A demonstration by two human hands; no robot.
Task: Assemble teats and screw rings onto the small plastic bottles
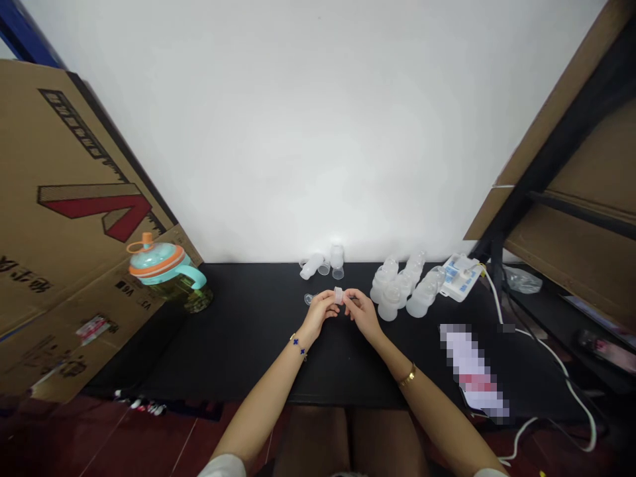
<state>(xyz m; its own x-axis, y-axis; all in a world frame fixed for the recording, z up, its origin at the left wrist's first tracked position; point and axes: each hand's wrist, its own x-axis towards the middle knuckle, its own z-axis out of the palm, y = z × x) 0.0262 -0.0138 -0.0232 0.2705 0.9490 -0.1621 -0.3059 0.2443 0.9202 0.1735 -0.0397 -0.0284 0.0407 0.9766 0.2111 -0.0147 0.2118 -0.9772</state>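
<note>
Between my two hands, above the black table, is a small translucent whitish plastic ring-like piece [338,295]. The fingertips of my left hand [320,314] pinch it from one side. Those of my right hand [362,314] close on its other side. A small clear domed part [309,299] lies just left of my left fingers. Behind my hands, near the wall, lie loose clear plastic cylinder-shaped parts [313,265], and one more such part [336,262] stands there. Right of my right hand is a cluster of several frosted bottle-shaped plastic pieces [397,289].
A jug with a turquoise handle and orange trim [171,268] stands left, by a big cardboard box [64,218]. At right are a white power strip [460,277], its white cable [551,354] and a pixelated flat object [474,374]. A white wall [318,132] closes the back.
</note>
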